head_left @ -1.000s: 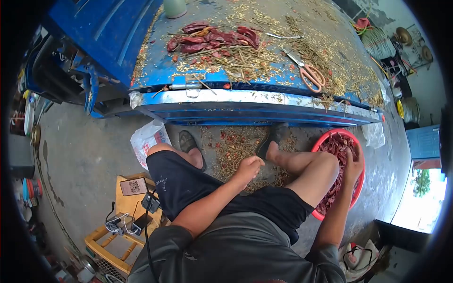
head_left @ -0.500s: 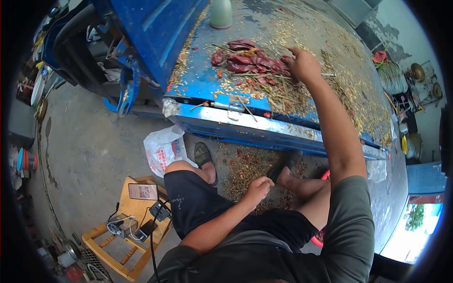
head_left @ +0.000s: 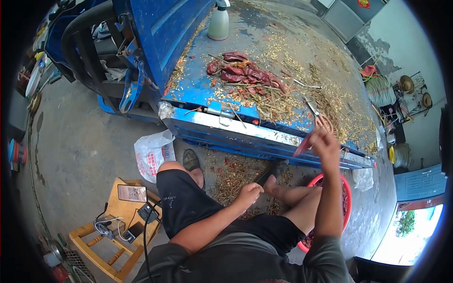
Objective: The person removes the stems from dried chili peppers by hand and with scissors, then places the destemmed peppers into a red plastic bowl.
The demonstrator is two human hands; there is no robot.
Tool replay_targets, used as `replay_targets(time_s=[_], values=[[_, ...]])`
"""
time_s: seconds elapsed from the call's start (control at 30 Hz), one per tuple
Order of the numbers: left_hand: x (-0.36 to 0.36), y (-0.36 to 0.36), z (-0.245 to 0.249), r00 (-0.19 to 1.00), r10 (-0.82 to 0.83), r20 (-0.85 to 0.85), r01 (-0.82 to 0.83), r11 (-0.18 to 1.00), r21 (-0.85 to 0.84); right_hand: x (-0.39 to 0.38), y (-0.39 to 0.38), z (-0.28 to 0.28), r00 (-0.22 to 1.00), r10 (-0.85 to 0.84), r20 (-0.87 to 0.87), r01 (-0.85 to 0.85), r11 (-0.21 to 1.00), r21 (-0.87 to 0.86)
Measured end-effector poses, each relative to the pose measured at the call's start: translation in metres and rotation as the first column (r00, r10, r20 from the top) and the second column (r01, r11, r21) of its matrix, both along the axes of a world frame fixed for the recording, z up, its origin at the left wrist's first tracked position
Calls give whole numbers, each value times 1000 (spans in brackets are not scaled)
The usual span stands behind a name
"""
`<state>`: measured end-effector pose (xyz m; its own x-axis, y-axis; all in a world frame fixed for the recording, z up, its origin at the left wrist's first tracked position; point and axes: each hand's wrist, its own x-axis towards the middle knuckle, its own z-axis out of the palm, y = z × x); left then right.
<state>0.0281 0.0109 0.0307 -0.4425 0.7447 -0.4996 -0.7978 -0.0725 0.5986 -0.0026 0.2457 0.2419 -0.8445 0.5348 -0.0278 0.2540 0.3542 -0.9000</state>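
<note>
My right hand (head_left: 325,150) is pinched on a dark red dried chili pepper (head_left: 303,145), which hangs over the front edge of the blue truck bed (head_left: 198,89). Close behind that hand, a pair of scissors (head_left: 312,108) lies with its blades pointing away, its handles partly covered by my fingers. Above my lap is my left hand (head_left: 248,197), fingers curled together; whatever they may hold is hidden. Several dried chili peppers (head_left: 240,74) are heaped on the bed among stalks and pale seeds. To the right of the heap lies a thin bent metal piece (head_left: 307,84).
A spray bottle (head_left: 219,22) stands on the bed. By my right leg sits a red basin (head_left: 348,198) holding chili peppers. A white plastic bag (head_left: 153,153) rests on the floor, left of my feet. The wooden stool (head_left: 78,233) carries a phone (head_left: 132,193) and cables.
My right hand has come back from the chili heap to the bed's front edge, now with a chili pepper in it. The scissors and basin have come into fuller view. My left hand stays curled.
</note>
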Motion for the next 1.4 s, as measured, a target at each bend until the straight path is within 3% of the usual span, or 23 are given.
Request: replay_targets(time_s=[0.03, 0.07, 0.1, 0.13, 0.23, 0.33, 0.43, 0.47, 0.53, 0.67, 0.8, 0.83, 0.9, 0.93, 1.0, 1.13, 1.17, 1.2, 1.23, 1.27, 1.33, 1.37, 1.4], values=[[1, 4, -7, 1000, -5, -30, 4, 1000, -17, 30, -12, -24, 992, 55, 110, -46, 996, -82], [5, 6, -13, 998, -11, -56, 9, 999, -36, 60, -11, -63, 959, 282, 25, -265, 927, -266], [8, 6, -18, 997, -23, -79, 19, 999, -40, 89, -20, -102, 938, 346, -2, -314, 849, -425], [13, 9, -25, 996, -26, -89, 23, 999, -41, 109, -39, -116, 903, 384, 192, -232, 813, -535], [26, 14, -42, 963, -4, -271, -25, 994, -103, 141, -79, -163, 873, 460, 159, -228, 675, -702], [22, 4, -35, 967, 64, -246, -102, 984, -143, 149, -100, -184, 908, 407, 102, -243, 708, -663], [9, -7, -40, 959, 99, -265, -147, 975, -167, 143, -120, -181, 899, 426, -101, -437, 856, -278], [6, -8, -40, 958, 116, -261, -163, 972, -167, 143, -124, -179, 900, 423, -105, -435, 857, -278], [6, -6, -23, 951, 211, -227, -245, 961, -131, 137, -127, -171, 870, 488, -69, -481, 872, 97], [9, -18, -39, 982, 127, -139, -153, 968, -201, 128, -130, -162, 833, 544, 99, -551, 801, 232], [14, -10, -41, 983, 172, -60, -182, 942, -283, 126, -139, -184, 929, 305, 208, -357, 887, 292], [11, -9, -42, 985, 126, -117, -154, 950, -271, 125, -141, -193, 927, 308, 214, -361, 887, 288], [7, -4, -33, 980, 76, -184, -124, 956, -266, 124, -147, -210, 993, 74, 89, -99, 942, 321], [6, -1, -36, 981, 79, -178, -125, 956, -265, 123, -148, -216, 993, 77, 95, -103, 941, 322], [5, 5, -45, 958, 54, -280, -108, 978, -179, 121, -149, -227, 991, -120, 50, 107, 971, 212], [4, 15, -49, 915, 28, -402, -113, 975, -189, 121, -137, -261, 975, -220, -26, 221, 959, 178], [4, 15, -48, 910, -50, -412, -51, 971, -232, 121, -135, -271, 956, -295, -6, 294, 954, -51], [4, 15, -47, 900, -128, -418, 8, 961, -276, 122, -133, -282, 933, -360, 32, 354, 893, -277], [8, 19, -58, 875, -71, -479, -46, 972, -229, 120, -132, -284, 938, -347, -17, 308, 853, -421], [9, 21, -70, 878, -60, -476, -56, 973, -225, 122, -128, -284, 941, -337, -15, 301, 858, -416], [9, 20, -65, 907, -74, -415, -11, 980, -200, 117, -129, -247, 940, -258, 223, 338, 627, -701], [9, 20, -68, 909, -70, -410, -15, 980, -200, 118, -126, -250, 940, -254, 227, 339, 629, -700], [7, 19, -72, 909, -90, -408, 2, 977, -212, 117, -123, -254, 927, -247, 282, 372, 503, -780]])
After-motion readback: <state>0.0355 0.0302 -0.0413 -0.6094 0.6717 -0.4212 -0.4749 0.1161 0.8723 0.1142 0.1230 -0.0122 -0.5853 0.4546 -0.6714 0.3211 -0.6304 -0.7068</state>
